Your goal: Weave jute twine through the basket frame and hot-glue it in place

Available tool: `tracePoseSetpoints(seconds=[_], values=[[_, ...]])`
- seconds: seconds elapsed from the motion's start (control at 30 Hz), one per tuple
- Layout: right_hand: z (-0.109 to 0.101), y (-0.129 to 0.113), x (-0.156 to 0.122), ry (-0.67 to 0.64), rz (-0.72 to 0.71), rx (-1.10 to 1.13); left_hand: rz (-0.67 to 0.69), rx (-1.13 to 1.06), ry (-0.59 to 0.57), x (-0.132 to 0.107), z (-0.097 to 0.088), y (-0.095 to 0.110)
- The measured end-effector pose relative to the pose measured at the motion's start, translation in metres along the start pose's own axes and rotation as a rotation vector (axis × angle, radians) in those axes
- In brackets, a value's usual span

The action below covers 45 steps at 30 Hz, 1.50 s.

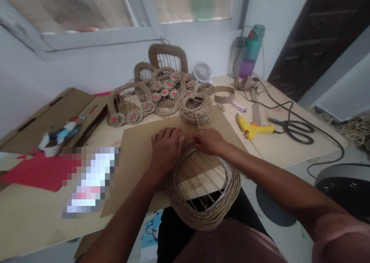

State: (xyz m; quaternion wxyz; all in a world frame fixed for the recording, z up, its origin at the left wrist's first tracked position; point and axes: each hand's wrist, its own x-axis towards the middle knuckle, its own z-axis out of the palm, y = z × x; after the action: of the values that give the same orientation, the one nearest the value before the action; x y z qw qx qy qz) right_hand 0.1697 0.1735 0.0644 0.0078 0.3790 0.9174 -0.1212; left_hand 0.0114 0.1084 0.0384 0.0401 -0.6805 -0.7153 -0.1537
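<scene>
An oval frame wound with jute twine [202, 220] lies partly on the cardboard sheet and hangs over the table's front edge. Strands cross its opening, and a bare white band shows on its inner right side. My left hand [167, 147] rests flat over the frame's far left rim, fingers stretched forward and holding nothing. At the far rim my right hand [210, 141] is closed, its fingertips pinching the twine. Just beyond sits a ball of jute twine [196, 108], from which a strand runs down toward my right hand.
The cardboard sheet [135, 139] lies beneath. Twine-wound frames with paper flowers [169, 86] stand at the back. A yellow glue gun [253, 128], black scissors [299, 131] and a cable lie right. A small fan [202, 71] and red sheet [43, 174] are also there.
</scene>
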Motion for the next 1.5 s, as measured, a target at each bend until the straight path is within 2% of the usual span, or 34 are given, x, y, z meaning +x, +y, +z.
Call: tracePoseSetpoints(seconds=[0.27, 0.4, 0.5, 0.57, 0.63, 0.7, 0.8, 0.9, 1.0, 1.07, 1.17, 1.23, 1.4, 1.5], values=[[0.001, 0.001, 0.006, -0.026, -0.014, -0.002, 0.008, 0.058, -0.098, 0.001, 0.032, 0.007], [-0.001, 0.003, 0.007, -0.046, -0.026, 0.004, -0.015, -0.006, -0.161, 0.003, 0.034, 0.005], [-0.003, 0.005, 0.004, -0.056, -0.053, 0.016, -0.081, -0.205, -0.225, 0.01, 0.028, -0.006], [-0.004, 0.007, 0.002, -0.054, -0.06, 0.026, -0.16, -0.392, -0.183, 0.011, 0.023, -0.014], [-0.003, 0.007, 0.0, -0.046, -0.05, 0.035, -0.205, -0.464, -0.078, 0.006, 0.019, -0.018], [-0.002, 0.008, -0.001, -0.041, -0.035, 0.041, -0.186, -0.344, -0.011, -0.004, 0.018, -0.014], [0.0, 0.006, -0.001, -0.031, -0.029, 0.042, -0.118, -0.095, -0.006, -0.019, 0.02, -0.001], [0.0, 0.004, -0.002, -0.012, -0.026, 0.03, -0.095, -0.044, -0.013, -0.024, 0.023, 0.007], [0.002, 0.003, -0.004, -0.001, -0.017, 0.018, -0.2, -0.262, -0.001, -0.02, 0.02, 0.0], [0.004, 0.003, -0.005, 0.004, -0.018, 0.02, -0.336, -0.508, 0.081, -0.019, 0.014, -0.009], [0.006, 0.004, -0.005, 0.013, -0.016, 0.026, -0.386, -0.666, 0.192, -0.021, 0.002, -0.016], [0.007, 0.004, -0.005, 0.015, -0.007, 0.027, -0.427, -0.747, 0.222, -0.023, -0.006, -0.014], [0.005, 0.003, -0.005, 0.0, -0.015, 0.024, -0.712, -1.089, 0.168, -0.025, -0.024, -0.007], [0.004, 0.003, -0.004, -0.005, -0.014, 0.019, -0.712, -1.254, 0.17, -0.03, -0.039, -0.006]])
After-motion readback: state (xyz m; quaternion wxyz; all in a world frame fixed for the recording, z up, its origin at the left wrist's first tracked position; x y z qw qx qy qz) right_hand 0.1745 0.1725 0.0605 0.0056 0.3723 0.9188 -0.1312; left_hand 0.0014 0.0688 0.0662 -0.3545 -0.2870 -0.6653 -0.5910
